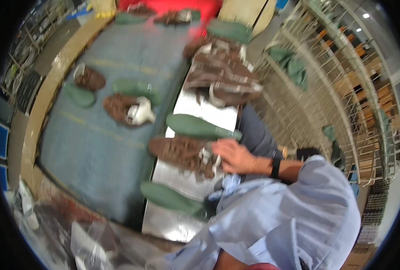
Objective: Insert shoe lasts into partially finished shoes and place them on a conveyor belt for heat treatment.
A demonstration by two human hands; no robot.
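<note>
My right hand (234,155), with a dark band at the wrist, is at the heel end of a brown shoe upper (177,153). Its fingers are bent around the white-lined opening, slightly blurred. The upper lies sideways on a shiny metal ledge (164,221), laces facing up. Just beyond it rests a green shoe last (197,127), and a second green last (170,198) lies on the nearer side, its right end in shadow by my shirt. My left hand does not show.
Left of the ledge runs a blue-grey conveyor belt (105,157) carrying brown uppers (89,77) and green lasts (80,95). Stacked brown uppers (220,74) cover the ledge's far part. A wire rack (317,103) stands at right; clear plastic bags (96,243) lie at lower left.
</note>
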